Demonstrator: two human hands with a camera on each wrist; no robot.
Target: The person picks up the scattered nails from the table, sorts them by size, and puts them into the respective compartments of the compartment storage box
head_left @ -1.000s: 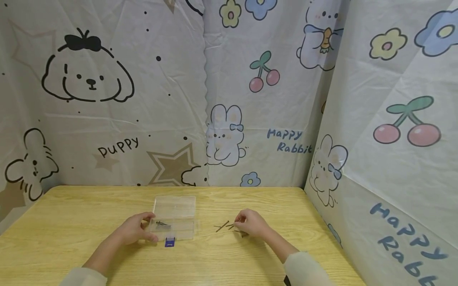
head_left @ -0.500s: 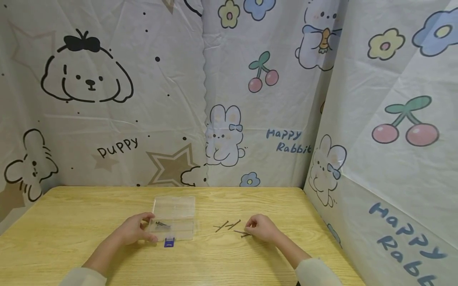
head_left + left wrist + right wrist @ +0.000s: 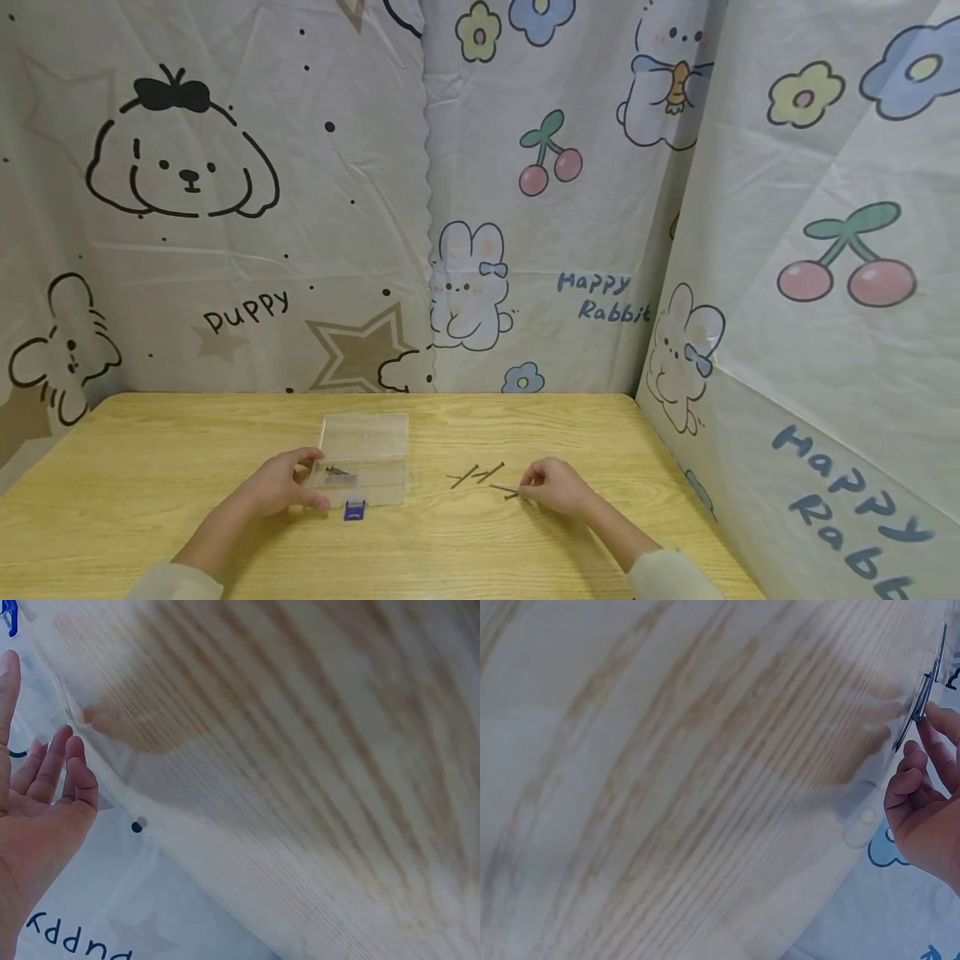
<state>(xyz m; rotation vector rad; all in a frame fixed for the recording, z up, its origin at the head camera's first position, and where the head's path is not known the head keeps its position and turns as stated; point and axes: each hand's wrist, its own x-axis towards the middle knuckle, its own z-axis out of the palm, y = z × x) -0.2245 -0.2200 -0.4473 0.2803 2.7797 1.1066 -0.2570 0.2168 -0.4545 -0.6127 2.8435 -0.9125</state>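
Observation:
A clear plastic box stands on the table with its lid tipped back and a blue latch at its front. My left hand holds the left side of the box, thumb at the front corner and index finger farther back. A few dark nails lie inside it, in the left part. To the right of the box, several loose nails lie on the wood, some crossing. At the rightmost of them, my right hand pinches a nail by its near end; the fingertips partly hide it.
The wooden table reaches back to a printed cloth hanging behind it. Another cloth hangs along the right side, close to the table edge.
My right hand has moved right and slightly nearer, from the middle nails to the rightmost ones, uncovering the nails it hid before. My left hand stays on the box.

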